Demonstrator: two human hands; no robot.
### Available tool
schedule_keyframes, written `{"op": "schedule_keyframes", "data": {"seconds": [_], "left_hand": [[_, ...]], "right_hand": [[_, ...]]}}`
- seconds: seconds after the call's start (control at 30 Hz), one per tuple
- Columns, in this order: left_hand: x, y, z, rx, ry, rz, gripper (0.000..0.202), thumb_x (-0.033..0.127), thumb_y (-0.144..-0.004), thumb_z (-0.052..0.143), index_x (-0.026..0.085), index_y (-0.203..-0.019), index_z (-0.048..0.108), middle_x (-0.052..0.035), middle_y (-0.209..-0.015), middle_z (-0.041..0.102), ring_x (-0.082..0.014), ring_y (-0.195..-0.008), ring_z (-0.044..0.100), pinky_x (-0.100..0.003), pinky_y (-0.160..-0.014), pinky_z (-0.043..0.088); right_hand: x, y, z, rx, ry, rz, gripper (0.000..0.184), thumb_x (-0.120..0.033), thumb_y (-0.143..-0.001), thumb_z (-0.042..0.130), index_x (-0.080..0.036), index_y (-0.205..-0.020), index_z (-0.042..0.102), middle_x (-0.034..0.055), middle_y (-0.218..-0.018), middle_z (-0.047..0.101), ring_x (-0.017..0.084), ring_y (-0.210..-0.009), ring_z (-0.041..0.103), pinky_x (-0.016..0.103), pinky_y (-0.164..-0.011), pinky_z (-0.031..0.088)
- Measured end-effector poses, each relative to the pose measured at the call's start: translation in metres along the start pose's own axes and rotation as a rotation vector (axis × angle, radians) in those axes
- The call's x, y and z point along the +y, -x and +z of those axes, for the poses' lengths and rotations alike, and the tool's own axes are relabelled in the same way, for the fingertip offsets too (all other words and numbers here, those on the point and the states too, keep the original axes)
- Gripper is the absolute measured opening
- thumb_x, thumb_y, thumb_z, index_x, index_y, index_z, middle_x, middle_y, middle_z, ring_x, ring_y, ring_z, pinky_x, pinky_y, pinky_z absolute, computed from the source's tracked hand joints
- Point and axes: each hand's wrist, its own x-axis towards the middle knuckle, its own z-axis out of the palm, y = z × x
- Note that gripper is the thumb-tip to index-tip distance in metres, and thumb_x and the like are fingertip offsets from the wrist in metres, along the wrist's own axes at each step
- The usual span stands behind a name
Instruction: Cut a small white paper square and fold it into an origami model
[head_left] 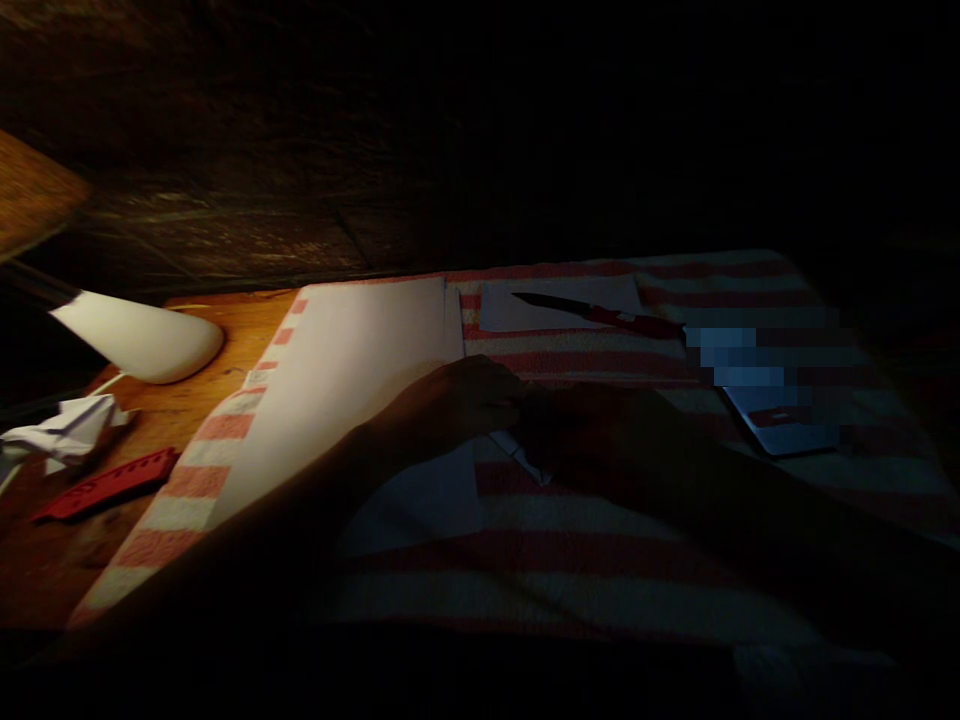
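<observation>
The person's two hands meet in front of me, low over a towel, in deep shadow. The left hand (474,390) is bent over with its back up, its fingers running into the right hand (592,430); it is too dark to tell how far either is closed, or whether the fingers pinch. A small white folded paper (517,455) shows just below where they meet, poking out from under the fingers, partly hidden. The left forearm slants up from the lower left, the right one from the lower right, both near the surface. Under and beyond the left hand lie large white sheets (360,350). Past both hands is a smaller sheet (502,306), with a knife (637,324) lying partly over it, its dark blade pointing left and its red handle right. To the right of the right hand is a flat device (784,437), partly blurred out. The towel (555,585) has red and pale stripes and covers much of a wooden table (262,308). Far left of the left hand stand a white lamp (142,340), a crumpled-looking white paper shape (67,430) and a red notched strip (112,485). Behind, a dark wall (262,200) fades into black.
</observation>
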Motion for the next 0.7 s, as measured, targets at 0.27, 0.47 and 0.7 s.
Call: {"op": "schedule_keyframes", "data": {"seconds": [0.27,0.47,0.7], "left_hand": [[-0.0035,-0.0007,0.0047,0.08,-0.126,0.002,0.01,0.029,-0.099,0.059,0.02,-0.097,0.064,-0.0001,-0.088,0.067,-0.016,-0.084,0.06,-0.028,-0.076,0.047],[-0.005,-0.0024,0.0035,0.11,-0.176,0.089,0.017,0.024,-0.101,0.055,0.019,-0.089,0.066,-0.0004,-0.087,0.068,-0.0152,-0.08,0.06,-0.028,-0.072,0.046],[0.0031,0.0002,-0.0033,0.013,-0.161,0.034,0.011,0.023,-0.1,0.058,0.02,-0.098,0.069,-0.0021,-0.1,0.072,-0.0169,-0.092,0.063,-0.029,-0.08,0.048]], "right_hand": [[0.0014,0.0008,0.0002,-0.039,0.024,-0.006,0.026,-0.031,-0.1,0.058,-0.028,-0.121,0.075,0.0046,-0.126,0.072,0.025,-0.113,0.066,0.042,-0.095,0.054],[-0.0011,0.0006,-0.0028,-0.033,0.017,0.03,0.024,-0.032,-0.1,0.059,-0.03,-0.115,0.077,0.0036,-0.132,0.069,0.025,-0.113,0.067,0.04,-0.09,0.055],[0.0019,0.001,-0.0043,-0.034,-0.027,0.0,0.023,-0.026,-0.099,0.059,-0.029,-0.114,0.077,0.0032,-0.134,0.067,0.023,-0.112,0.066,0.038,-0.09,0.054]]}}
